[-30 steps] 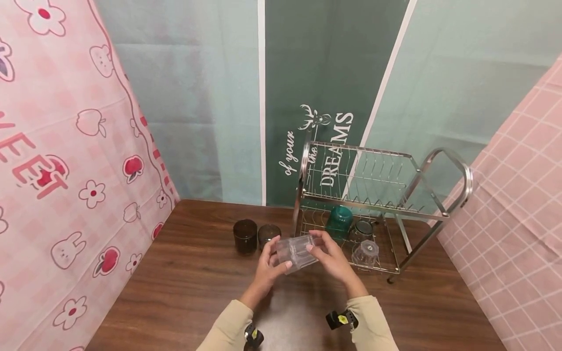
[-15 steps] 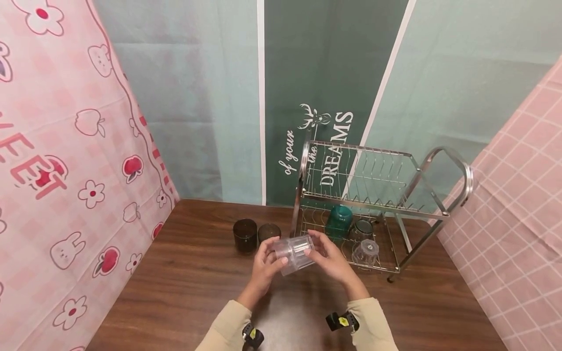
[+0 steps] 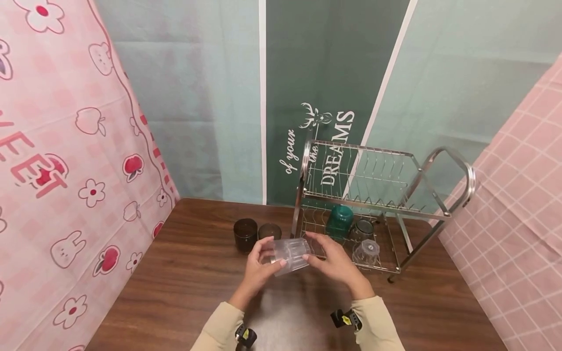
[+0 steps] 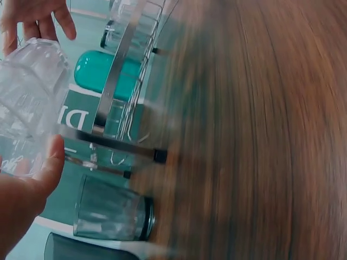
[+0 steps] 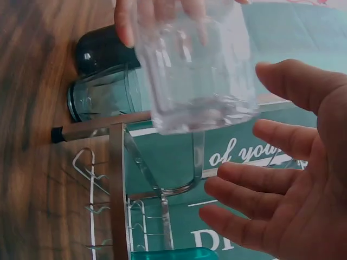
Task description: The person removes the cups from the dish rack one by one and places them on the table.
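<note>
My left hand (image 3: 258,267) grips a clear glass tumbler (image 3: 291,255) near one end, with the thumb on the near side. The tumbler lies tilted on its side in the air above the table; its ridged walls show in the left wrist view. Close by its other end is my right hand (image 3: 337,265). In the right wrist view that hand's fingers (image 5: 255,189) are spread and relaxed, with a gap between them and the tumbler. Just behind the hands stand a dark tumbler (image 3: 245,236) and a smoky glass (image 3: 270,231), partly hidden by the left hand.
A two-tier metal dish rack (image 3: 373,207) stands at the back right. On its lower tier are an upturned teal glass (image 3: 340,222), a dark grey glass (image 3: 362,230) and a small clear glass (image 3: 367,252). Fabric hangs around the wooden table (image 3: 175,292).
The right hand's fingers have come away from the tumbler, which both hands touched earlier. The left hand has shifted slightly left with the tumbler.
</note>
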